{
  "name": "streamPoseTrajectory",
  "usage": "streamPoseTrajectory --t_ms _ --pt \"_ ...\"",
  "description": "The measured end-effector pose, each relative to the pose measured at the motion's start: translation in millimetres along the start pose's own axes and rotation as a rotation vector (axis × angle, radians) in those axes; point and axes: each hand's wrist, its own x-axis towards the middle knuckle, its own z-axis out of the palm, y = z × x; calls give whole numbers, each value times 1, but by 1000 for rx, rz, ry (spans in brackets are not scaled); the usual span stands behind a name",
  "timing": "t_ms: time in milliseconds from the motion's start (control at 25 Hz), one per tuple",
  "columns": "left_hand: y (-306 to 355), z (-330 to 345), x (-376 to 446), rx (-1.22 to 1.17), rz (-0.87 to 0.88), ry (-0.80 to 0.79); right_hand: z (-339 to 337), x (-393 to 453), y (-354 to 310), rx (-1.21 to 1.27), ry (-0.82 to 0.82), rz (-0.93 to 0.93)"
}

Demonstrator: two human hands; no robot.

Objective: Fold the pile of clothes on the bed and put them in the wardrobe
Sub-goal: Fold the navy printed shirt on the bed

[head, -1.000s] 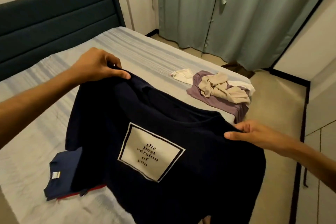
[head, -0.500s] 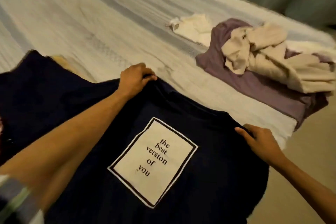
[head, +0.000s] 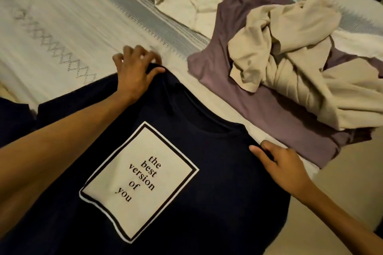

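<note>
Head view: navy T-shirt (head: 207, 182) lies print side up on the bed (head: 62, 27), its lower part running out of view at the bottom edge. White print panel (head: 138, 182) on the T-shirt reads "the best version of you". Left hand (head: 135, 74) holds the T-shirt's far shoulder, thumb over the fabric and fingers curled at its edge; grip holding cloth. Right hand (head: 284, 165) holds the T-shirt's near shoulder, thumb lying on top, fingers beneath the edge; grip holding cloth. Just beyond the T-shirt's collar lies a purple garment (head: 238, 97), unfolded, with a crumpled beige garment (head: 290, 58) heaped on it. Cream garment (head: 190, 4) lies further from the T-shirt, touching the purple garment.
</note>
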Motion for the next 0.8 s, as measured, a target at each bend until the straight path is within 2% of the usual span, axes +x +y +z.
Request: streamPoseTrajectory --t_ms 120,200,280,400,520,560,600,720,760,800 --pt "31 -4 -32 21 -23 15 -9 0 -6 266 -71 74" --pt "55 -4 -78 -44 35 4 -23 -7 -12 506 -219 171" --pt "79 -4 -150 -158 74 -29 -39 -28 -14 645 -391 236" --pt "111 -8 -283 -256 67 -205 -50 -79 2 651 -570 246" --pt "134 -17 -409 -232 -8 -354 -39 -137 36 502 -673 237" --pt "141 -19 -439 -227 -41 -385 -35 -151 49 525 -628 265" --pt "146 -23 -467 -227 -79 -411 -32 -164 60 621 -517 314" --pt "159 -37 -527 -229 -187 -427 -26 -193 86 1086 -145 478" --pt "163 -39 -537 -233 -223 -426 -24 -198 91 1123 -76 507" --pt "167 -42 -546 -238 -258 -430 -22 -204 99 993 -17 516"
